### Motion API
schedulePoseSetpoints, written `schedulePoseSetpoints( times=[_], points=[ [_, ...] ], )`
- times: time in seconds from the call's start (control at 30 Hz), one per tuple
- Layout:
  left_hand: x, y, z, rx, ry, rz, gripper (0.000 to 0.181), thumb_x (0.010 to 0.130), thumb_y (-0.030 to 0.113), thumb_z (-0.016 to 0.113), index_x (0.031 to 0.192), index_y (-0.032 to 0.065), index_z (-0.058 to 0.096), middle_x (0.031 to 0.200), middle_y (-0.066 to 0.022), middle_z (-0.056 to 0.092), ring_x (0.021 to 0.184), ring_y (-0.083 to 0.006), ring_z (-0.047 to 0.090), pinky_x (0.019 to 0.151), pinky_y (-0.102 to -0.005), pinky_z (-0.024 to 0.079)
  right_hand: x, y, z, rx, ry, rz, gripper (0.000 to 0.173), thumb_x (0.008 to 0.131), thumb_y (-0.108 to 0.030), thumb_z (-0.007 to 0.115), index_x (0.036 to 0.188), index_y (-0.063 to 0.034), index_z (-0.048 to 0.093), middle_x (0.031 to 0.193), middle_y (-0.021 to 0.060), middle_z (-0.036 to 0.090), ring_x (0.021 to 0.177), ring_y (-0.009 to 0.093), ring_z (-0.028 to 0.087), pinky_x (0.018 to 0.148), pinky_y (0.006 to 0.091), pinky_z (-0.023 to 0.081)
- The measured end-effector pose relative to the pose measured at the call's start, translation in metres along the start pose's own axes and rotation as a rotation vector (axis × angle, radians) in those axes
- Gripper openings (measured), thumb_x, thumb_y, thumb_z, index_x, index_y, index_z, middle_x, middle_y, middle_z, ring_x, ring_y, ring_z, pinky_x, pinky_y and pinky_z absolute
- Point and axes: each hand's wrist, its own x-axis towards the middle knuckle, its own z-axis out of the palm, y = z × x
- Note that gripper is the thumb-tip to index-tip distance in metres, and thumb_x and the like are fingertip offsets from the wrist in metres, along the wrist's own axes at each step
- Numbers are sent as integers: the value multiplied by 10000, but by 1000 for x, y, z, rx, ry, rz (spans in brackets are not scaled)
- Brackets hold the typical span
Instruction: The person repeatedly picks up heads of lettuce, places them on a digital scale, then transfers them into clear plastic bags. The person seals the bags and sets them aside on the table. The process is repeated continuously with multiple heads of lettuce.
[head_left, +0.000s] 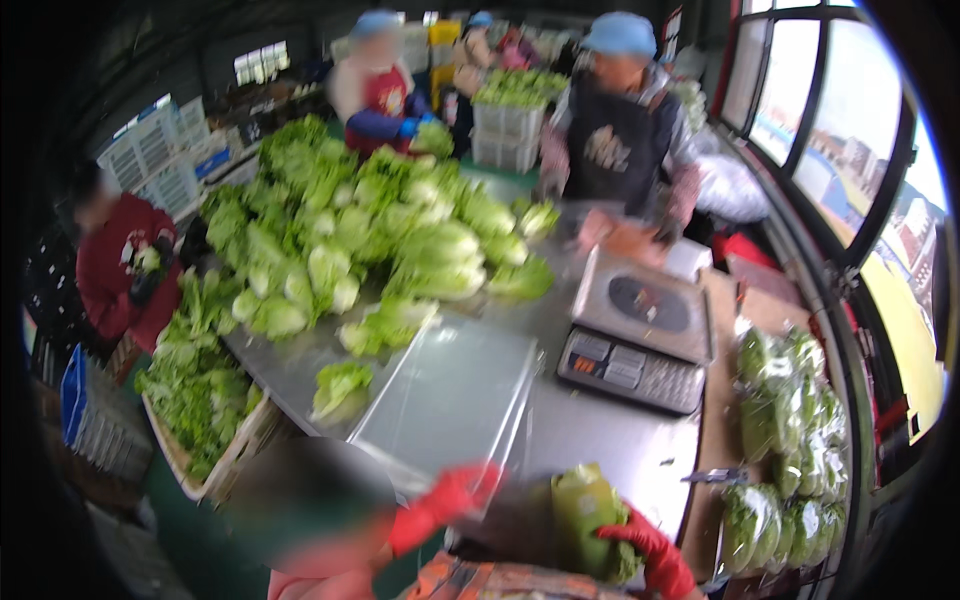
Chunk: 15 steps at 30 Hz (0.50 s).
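Note:
Low in the picture, my left hand (469, 487) in a red rubber glove is at the near edge of a stack of clear plastic bags (457, 390). Its fingers are blurred, so whether they pinch a bag is unclear. My right hand (637, 536), gloved in red too, grips the side of a head of lettuce (622, 562) with a yellow-green wrapper (581, 502) around it. This lettuce is close to my body at the near edge of the steel table (555, 420). A loose lettuce leaf (341, 386) lies left of the bags.
Heaped lettuce (360, 225) covers the far table. A digital scale (637, 330) stands right of the bags. Bagged lettuces (791, 412) line the right side beside a cutter-like tool (716, 476). Co-workers stand around; one blurred head (322, 495) is close at left, beside a lettuce crate (199, 491).

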Motion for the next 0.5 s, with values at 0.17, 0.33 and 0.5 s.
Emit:
schedulePoseSetpoints(
  times=[0.17, 0.33, 0.5],
  points=[
    [13, -52, -74, 1069, 83, -158, 475, 849, 379, 568, 1304, 257, 511, 1340, -84, 486, 1175, -331, 465, 912, -532, 369, 23, 7, 22, 63, -1, 66, 717, 711, -34, 759, 1341, -28, 418, 1184, 97, 584, 1082, 206, 555, 921, 340, 465],
    [8, -46, -79, 1024, 169, -164, 462, 795, 306, 626, 1247, 240, 557, 1187, -49, 565, 1007, -270, 529, 818, -413, 410, 20, 4, 57, 199, 99, 23, 767, 694, -50, 775, 1361, -21, 395, 1209, 116, 571, 1106, 228, 548, 948, 347, 446],
    [9, -29, -74, 738, 127, 93, 242, 758, 227, 672, 997, 207, 638, 965, 5, 604, 884, -232, 547, 774, -387, 412, 24, 3, 80, 184, 136, -10, 841, 700, -91, 792, 1409, -43, 342, 1264, 110, 541, 1146, 231, 527, 965, 343, 433]
  ],
)
